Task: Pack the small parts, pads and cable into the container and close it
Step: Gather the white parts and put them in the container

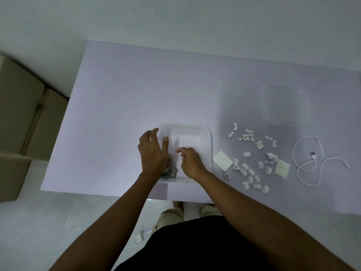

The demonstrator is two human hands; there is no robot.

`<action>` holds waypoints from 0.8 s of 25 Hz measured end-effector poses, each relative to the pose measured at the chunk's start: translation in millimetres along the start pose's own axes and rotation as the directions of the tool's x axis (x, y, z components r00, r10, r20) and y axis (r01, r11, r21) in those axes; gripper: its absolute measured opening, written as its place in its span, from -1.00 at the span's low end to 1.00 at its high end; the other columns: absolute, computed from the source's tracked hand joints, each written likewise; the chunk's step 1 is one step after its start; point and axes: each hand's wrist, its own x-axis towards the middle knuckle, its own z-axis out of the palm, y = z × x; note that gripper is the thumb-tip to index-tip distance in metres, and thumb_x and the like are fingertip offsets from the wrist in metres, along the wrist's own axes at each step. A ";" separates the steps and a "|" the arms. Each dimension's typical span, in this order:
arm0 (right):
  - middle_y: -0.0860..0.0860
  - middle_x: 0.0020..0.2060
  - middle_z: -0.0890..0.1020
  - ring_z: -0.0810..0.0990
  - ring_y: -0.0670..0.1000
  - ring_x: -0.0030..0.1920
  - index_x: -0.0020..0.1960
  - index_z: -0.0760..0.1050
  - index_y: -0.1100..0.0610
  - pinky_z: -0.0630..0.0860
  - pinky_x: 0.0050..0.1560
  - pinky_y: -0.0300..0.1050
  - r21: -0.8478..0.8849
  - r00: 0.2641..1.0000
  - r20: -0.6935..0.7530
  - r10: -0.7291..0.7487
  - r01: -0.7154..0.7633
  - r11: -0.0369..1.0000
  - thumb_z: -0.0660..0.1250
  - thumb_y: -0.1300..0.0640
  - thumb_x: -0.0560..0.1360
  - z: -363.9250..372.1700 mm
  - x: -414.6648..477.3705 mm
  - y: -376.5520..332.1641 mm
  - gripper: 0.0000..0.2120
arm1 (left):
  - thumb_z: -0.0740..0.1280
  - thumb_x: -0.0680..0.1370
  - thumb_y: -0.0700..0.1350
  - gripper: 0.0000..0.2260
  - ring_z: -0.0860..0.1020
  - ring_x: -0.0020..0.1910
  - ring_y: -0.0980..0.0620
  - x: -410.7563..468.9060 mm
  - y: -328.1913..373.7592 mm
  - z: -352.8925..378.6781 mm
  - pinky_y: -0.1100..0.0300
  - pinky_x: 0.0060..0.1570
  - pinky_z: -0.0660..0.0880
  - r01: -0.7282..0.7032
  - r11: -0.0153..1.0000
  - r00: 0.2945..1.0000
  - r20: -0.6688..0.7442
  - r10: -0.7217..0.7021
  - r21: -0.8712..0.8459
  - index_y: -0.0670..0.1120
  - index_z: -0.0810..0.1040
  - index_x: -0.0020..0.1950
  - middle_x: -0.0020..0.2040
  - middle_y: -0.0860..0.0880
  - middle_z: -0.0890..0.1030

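A clear plastic container (205, 133) stands near the table's front edge with a white pad (188, 139) lying flat inside and some small grey parts (172, 171) in its near left corner. My left hand (152, 151) rests at the container's left side, fingers straight, the index finger reaching inside. My right hand (190, 159) hovers over the container's middle with fingers loosely curled; nothing shows in it. To the right lie several small white clips (248, 173), two white pads (222, 160) (282, 169) and a coiled white cable (310, 161). The clear lid (286, 103) lies further back right.
The white table (136, 94) ends in a near edge just below the container. A cardboard box (21, 122) stands on the floor at the left. A small white part (138, 238) lies on the floor by my legs.
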 end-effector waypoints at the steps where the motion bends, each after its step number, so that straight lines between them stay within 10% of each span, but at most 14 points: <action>1: 0.01 0.11 0.51 0.54 -0.01 0.10 0.32 0.50 0.10 0.56 0.15 -0.19 0.071 0.998 -0.064 0.007 -0.003 0.997 0.27 0.43 0.55 -9.8 -7.1 0.0 -0.59 | 0.23 0.63 0.01 -0.67 0.42 0.26 -0.08 2.2 14.5 -1.3 0.03 0.21 0.37 -0.052 0.998 0.998 -0.018 0.052 -0.017 -0.12 0.42 0.33 0.27 -0.14 0.49; 5: -0.02 -0.06 0.64 0.64 0.02 -0.09 0.07 0.59 0.06 0.66 -0.22 -0.05 0.358 0.921 -0.381 0.084 0.063 0.932 0.28 0.30 0.57 -66.0 -30.6 25.0 -0.80 | 0.28 0.59 -0.12 -0.81 0.56 0.02 -0.05 -5.0 75.3 13.2 0.07 0.03 0.54 -0.310 0.933 0.936 0.117 0.333 -0.182 -0.15 0.54 0.16 0.10 -0.11 0.58; 10: 0.03 -0.02 0.66 0.63 0.02 -0.01 0.04 0.58 0.10 0.48 -0.02 -0.24 0.205 0.817 -0.547 0.180 -0.078 0.976 0.31 0.33 0.52 -124.7 -60.3 107.3 -0.80 | 0.32 0.58 -0.14 -0.84 0.59 -0.11 -0.03 -52.7 135.3 59.9 0.28 -0.15 0.46 -0.596 0.764 0.654 0.404 0.640 -0.247 -0.13 0.60 0.12 0.05 -0.11 0.59; 14: 0.09 0.13 0.55 0.51 0.09 0.18 0.22 0.54 0.09 0.42 0.15 -0.18 -0.010 0.920 -0.379 0.100 -0.112 0.994 0.44 0.26 0.43 -140.4 -72.8 173.5 -0.63 | 0.28 0.58 -0.14 -0.67 0.53 0.17 -0.15 -73.9 150.9 107.0 0.07 0.07 0.49 -0.654 0.749 0.496 0.684 0.534 -0.111 -0.12 0.49 0.35 0.26 -0.17 0.51; 20: 0.06 0.26 0.56 0.44 0.11 0.28 0.32 0.51 0.04 0.36 0.36 0.02 -0.250 0.960 -0.267 -0.085 0.016 0.968 0.47 0.17 0.43 -145.5 -68.2 213.3 -0.53 | 0.23 0.63 -0.11 -0.61 0.54 0.20 -0.12 -106.6 157.4 147.3 0.07 0.19 0.53 -0.593 0.804 0.511 0.788 0.342 0.036 -0.11 0.31 0.46 0.32 -0.18 0.48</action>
